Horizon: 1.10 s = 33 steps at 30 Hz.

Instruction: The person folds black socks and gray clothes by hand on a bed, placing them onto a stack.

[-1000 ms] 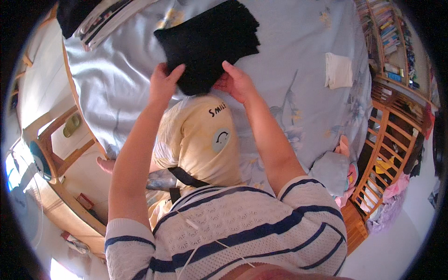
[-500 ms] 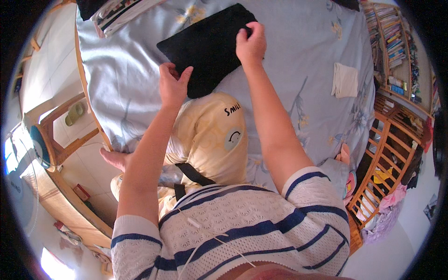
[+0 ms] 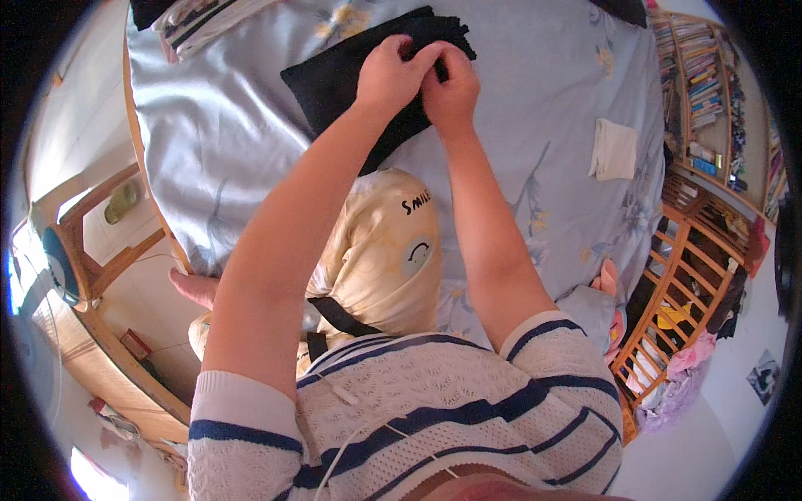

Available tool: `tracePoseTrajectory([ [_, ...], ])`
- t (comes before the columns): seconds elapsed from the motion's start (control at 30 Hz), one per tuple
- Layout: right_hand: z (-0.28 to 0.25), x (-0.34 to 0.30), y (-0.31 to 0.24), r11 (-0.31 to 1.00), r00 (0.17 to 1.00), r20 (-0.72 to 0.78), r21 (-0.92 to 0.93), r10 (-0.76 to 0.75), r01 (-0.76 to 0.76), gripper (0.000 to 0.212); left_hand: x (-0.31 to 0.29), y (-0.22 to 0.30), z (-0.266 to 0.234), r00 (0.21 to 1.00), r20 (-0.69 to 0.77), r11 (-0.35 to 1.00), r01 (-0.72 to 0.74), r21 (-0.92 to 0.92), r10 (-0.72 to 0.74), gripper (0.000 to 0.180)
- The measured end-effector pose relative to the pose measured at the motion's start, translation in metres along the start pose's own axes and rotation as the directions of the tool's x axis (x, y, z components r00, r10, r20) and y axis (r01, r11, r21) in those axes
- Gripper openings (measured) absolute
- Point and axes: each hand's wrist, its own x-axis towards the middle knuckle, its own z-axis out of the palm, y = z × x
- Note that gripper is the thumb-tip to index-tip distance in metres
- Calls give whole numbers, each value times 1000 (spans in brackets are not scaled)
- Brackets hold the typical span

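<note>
A folded black cloth (image 3: 330,79), perhaps a garment, lies on the bed just beyond my knee. My left hand (image 3: 391,77) is closed over the cloth's upper part, its fingertips turned toward the far right corner. Right beside it, my right hand (image 3: 453,88) pinches the cloth near that same corner, and the two hands touch or nearly touch. A ruffled edge of black fabric shows past the fingers at the far right. The hands hide the cloth's middle and the exact place of each fingertip.
A light blue flowered sheet (image 3: 518,117) covers the bed. Folded clothes (image 3: 200,25) are stacked at the far left, and a small white folded cloth (image 3: 614,149) lies to the right. Bookshelves (image 3: 706,92) and a slatted wooden rack (image 3: 681,292) stand beyond the bed's right edge.
My left hand has left the near left edge of the black cloth and moved far and right, beside my right hand. The far right corner now looks ruffled and partly doubled.
</note>
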Motion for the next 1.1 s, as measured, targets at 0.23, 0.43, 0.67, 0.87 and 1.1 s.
tracePoseTrajectory([
  [0.23,-7,-1,19,880,954,79,371,289,-297,24,22,-10,5,998,-61,999,34,8,-33,34],
  [0.43,-29,47,0,807,916,-81,-508,-394,302,33,7,-11,-18,969,-44,969,-243,32,245,28],
  [0.67,-25,54,18,908,954,234,-330,-186,257,33,12,-21,-25,966,10,960,-257,106,258,23],
  [0.87,-23,45,13,873,862,285,-132,-420,469,26,16,-13,-30,987,-122,982,-126,-139,109,20],
  [1.1,-20,34,25,871,883,450,373,131,-319,25,29,-13,-27,976,105,982,-186,-35,189,35],
])
